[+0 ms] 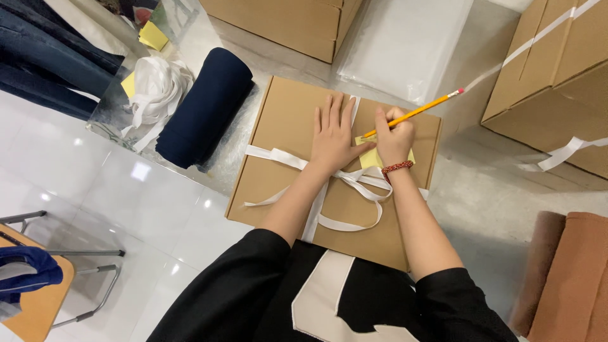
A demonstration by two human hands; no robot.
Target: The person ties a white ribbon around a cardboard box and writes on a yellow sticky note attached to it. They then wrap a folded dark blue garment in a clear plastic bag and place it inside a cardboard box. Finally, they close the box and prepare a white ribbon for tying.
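A flat brown cardboard box (278, 120) lies on the floor in front of me, tied with a white ribbon (345, 221) in a loose bow. My left hand (332, 133) presses flat on the box top, fingers spread, beside a yellow sticky note (369, 158). My right hand (394, 136) grips a yellow pencil (421, 109) with a pink eraser, its tip on the note. A red beaded bracelet (397, 167) circles my right wrist.
A rolled dark blue fabric (206, 107) and a bundle of white ribbon (155, 88) lie to the left. Larger cardboard boxes (557, 76) stand at the right and back. Brown fabric rolls (570, 278) sit at the lower right, a wooden chair (38, 297) at the lower left.
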